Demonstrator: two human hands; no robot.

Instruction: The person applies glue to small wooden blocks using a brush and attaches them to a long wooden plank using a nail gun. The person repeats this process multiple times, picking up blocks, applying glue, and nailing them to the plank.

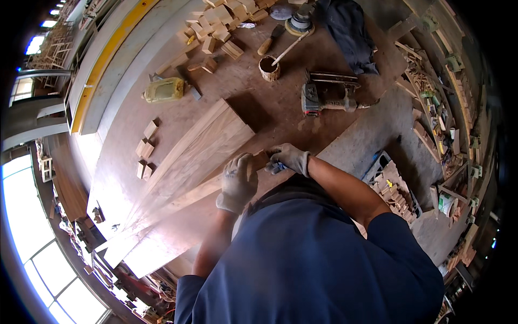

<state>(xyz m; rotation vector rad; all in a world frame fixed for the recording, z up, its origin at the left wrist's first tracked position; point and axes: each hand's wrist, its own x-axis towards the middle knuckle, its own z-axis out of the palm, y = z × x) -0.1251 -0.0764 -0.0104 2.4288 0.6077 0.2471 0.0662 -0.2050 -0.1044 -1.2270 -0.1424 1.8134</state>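
Both my hands wear pale work gloves and are close together at the table edge in front of me. My left hand [240, 181] grips a long narrow wooden strip [200, 190] near its right end. The strip runs away to the lower left, beside a wide wooden board assembly [202, 143]. At the strip's end, my right hand [290, 159] has its fingers bent inward. A bit of blue shows under those fingers; whether it is a held thing or part of the glove is unclear.
A cordless power tool [318, 101], a glue pot [268, 69] with a stick, a brush [271, 39] and a yellowish bottle [163, 90] stand beyond the board. Wood blocks [218, 21] pile up at the back. A crate of offcuts [393, 189] sits low on the right.
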